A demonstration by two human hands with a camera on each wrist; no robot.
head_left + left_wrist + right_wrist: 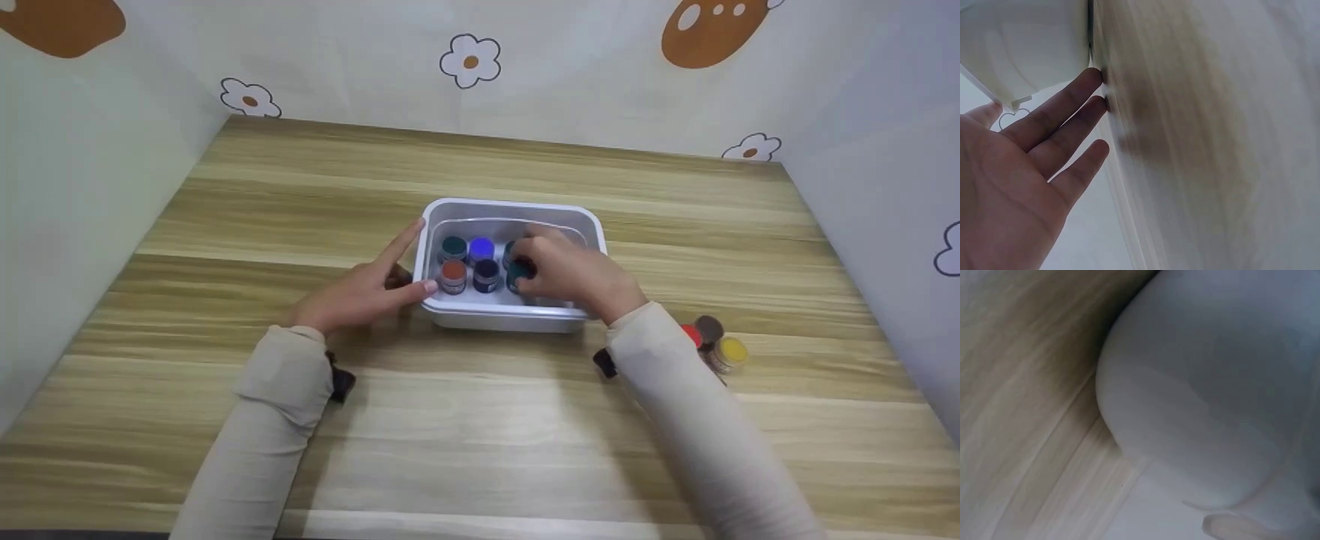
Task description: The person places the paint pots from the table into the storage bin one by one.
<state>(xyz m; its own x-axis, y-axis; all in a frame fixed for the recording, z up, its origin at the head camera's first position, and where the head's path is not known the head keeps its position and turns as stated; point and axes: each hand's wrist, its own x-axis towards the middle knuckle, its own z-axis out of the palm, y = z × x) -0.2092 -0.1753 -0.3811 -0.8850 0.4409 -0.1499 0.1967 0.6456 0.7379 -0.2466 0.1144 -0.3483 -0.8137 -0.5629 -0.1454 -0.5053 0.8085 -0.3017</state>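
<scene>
A white plastic box (506,319) stands on the table with several small paint jars in it. Among them are an orange-brown jar (453,276), a dark navy jar (486,275), a blue-violet jar (481,250) and a dark green jar (454,250). My left hand (364,292) touches the box's left rim with thumb and forefinger; its other fingers extend low beside the box wall in the left wrist view. Reaching inside at the right, my right hand (570,270) pinches a green paint jar (516,276), partly covered by the fingers. Another green-topped jar (509,251) sits behind it.
On the wood-grain table (465,427), right of the box, stand a red jar (691,335), a dark brown jar (709,330) and a yellow jar (731,351), close to my right sleeve (690,405). A patterned cloth (360,67) surrounds the table's back and sides.
</scene>
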